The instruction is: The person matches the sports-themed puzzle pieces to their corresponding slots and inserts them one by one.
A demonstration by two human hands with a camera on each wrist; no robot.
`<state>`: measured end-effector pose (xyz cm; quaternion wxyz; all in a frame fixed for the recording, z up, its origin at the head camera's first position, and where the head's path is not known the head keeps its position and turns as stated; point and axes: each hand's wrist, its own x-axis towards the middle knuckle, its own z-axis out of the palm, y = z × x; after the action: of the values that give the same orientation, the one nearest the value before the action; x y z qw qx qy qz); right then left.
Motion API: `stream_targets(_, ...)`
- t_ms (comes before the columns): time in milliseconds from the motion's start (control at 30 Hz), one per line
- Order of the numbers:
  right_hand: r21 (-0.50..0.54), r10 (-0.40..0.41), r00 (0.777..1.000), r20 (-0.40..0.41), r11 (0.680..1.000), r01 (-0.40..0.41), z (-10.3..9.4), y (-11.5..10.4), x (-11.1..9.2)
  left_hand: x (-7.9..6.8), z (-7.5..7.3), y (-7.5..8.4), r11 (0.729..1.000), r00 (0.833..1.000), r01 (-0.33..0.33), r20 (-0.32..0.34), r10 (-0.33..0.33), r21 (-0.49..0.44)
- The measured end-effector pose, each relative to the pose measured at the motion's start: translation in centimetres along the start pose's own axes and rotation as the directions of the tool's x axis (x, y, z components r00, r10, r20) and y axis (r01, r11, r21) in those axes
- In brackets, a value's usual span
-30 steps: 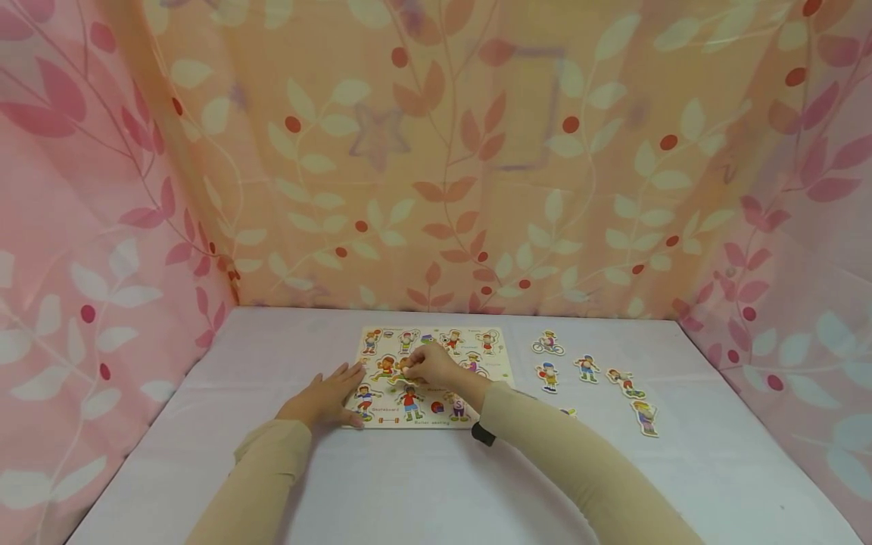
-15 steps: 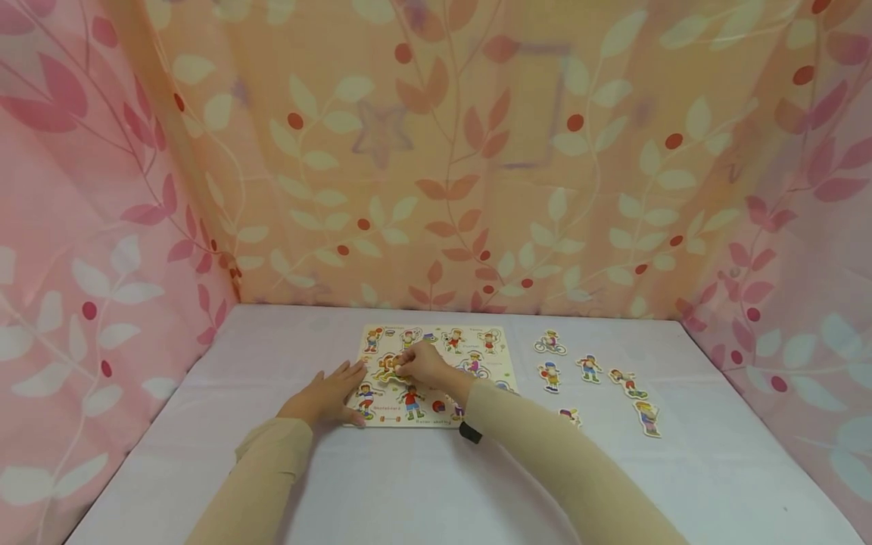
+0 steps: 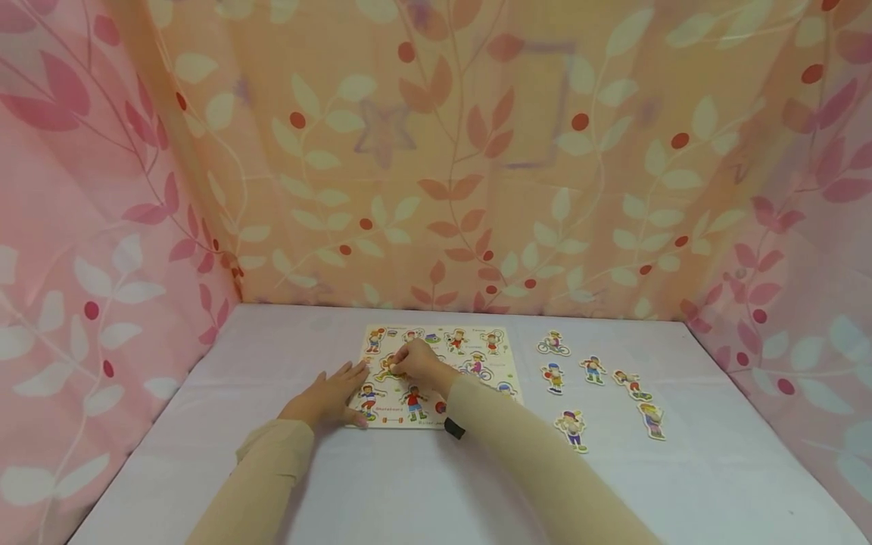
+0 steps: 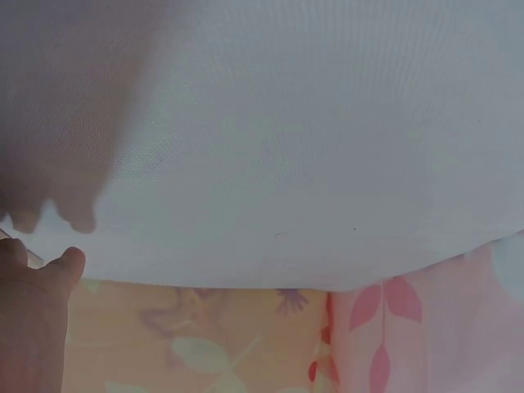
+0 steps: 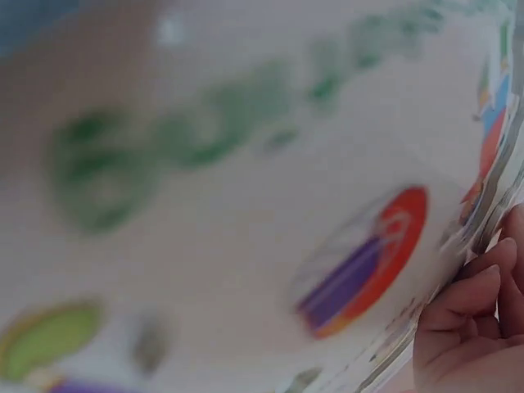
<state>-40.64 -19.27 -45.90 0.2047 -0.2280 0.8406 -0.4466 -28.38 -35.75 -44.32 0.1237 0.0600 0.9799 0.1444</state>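
A cream puzzle board point(image 3: 402, 421) printed with sports figures lies on the table in the head view. My left hand point(image 3: 331, 393) rests with spread fingers on its left edge; in the left wrist view only part of this hand point(image 4: 37, 303) shows. With thumb and fingertips, my right hand point(image 3: 421, 366) pinches a running-figure puzzle piece point(image 3: 385, 369) over the left middle of the board. The fingers hide part of this piece. In the right wrist view my right hand point(image 5: 471, 327) has its fingertips together, close over the board's printed surface point(image 5: 221, 254).
To the board's right lie several loose figure pieces, among them a cyclist point(image 3: 553, 344), a figure with a red ball point(image 3: 553, 378) and a purple-capped figure point(image 3: 572, 431). White cloth covers the table point(image 3: 381, 492). Leaf-patterned curtains point(image 3: 436, 189) enclose the back and sides.
My right hand has shifted slightly left with the running-figure piece. Its forearm has moved left too, uncovering the purple-capped piece. My left hand stays at the board's edge.
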Motion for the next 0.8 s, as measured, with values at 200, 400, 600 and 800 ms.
stream_targets(200,-0.078,0.008,1.0,-0.016,0.997,-0.009,0.0,-0.4,0.6,0.0,-0.1,0.1,1.0,1.0,0.007,0.004,-0.007,-0.008)
stream_targets(400,-0.057,0.015,1.0,-0.007,0.998,-0.016,-1.3,0.1,0.4,0.3,0.4,0.0,1.0,1.0,0.007,0.016,-0.007,-0.003)
stream_targets(600,-0.002,0.028,0.997,-0.076,1.0,-0.028,-5.2,0.7,-0.8,0.6,0.4,-0.6,1.0,1.0,0.006,-0.004,-0.006,0.007)
stream_targets(800,-0.036,0.007,0.995,-0.102,0.999,-0.011,-9.7,1.2,-2.9,0.6,0.4,-0.4,1.0,1.0,-0.006,-0.02,0.006,0.019)
